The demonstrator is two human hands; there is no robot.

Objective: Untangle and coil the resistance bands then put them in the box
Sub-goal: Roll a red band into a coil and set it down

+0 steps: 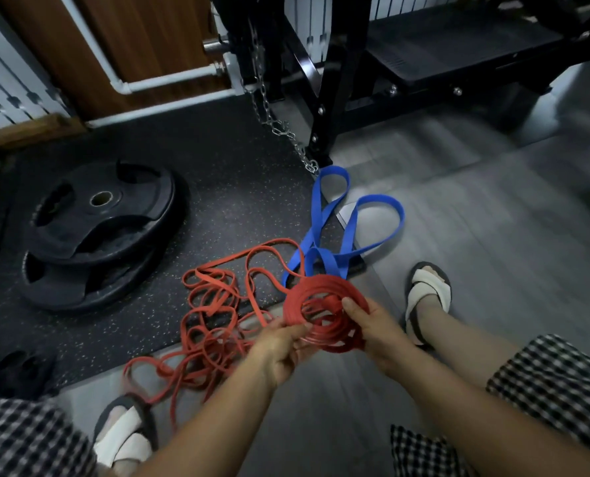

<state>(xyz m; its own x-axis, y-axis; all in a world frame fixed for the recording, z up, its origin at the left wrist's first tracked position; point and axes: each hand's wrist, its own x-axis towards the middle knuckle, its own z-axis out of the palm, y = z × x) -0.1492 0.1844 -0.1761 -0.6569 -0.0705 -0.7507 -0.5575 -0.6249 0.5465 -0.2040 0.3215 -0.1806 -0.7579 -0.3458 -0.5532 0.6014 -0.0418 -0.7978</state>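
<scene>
The black speckled rubber mat (217, 160) spread well beyond the grip and to its left, and a black bench (458, 46) on a steel frame stood far beyond the grip, up and to the right. Two black weight plates (100, 228), one stacked on the other, lay flat on the mat well to the left of the hands.

The loose red band (214, 325) sprawled in tangled loops just left of the grip, half on the mat and half on the grey floor (493, 208). One strand of it ran up into the hands. The blue band (348, 218) lay in wide, twisted loops on the floor just beyond the grip, its near end passing behind what was held.

The red coil (324, 315), a flat spiral of wound band, was held above the floor between both hands. The right hand (379, 332) grasped its right side, thumb pressed on the face near the centre and fingers hidden behind. The left hand (279, 349) pinched the lower left rim, where the loose strand came in.

A steel chain (272, 118) hung from the frame far beyond the grip and ended near the blue band's far loop. One white sandal (427, 290) sat just right of the grip.
</scene>
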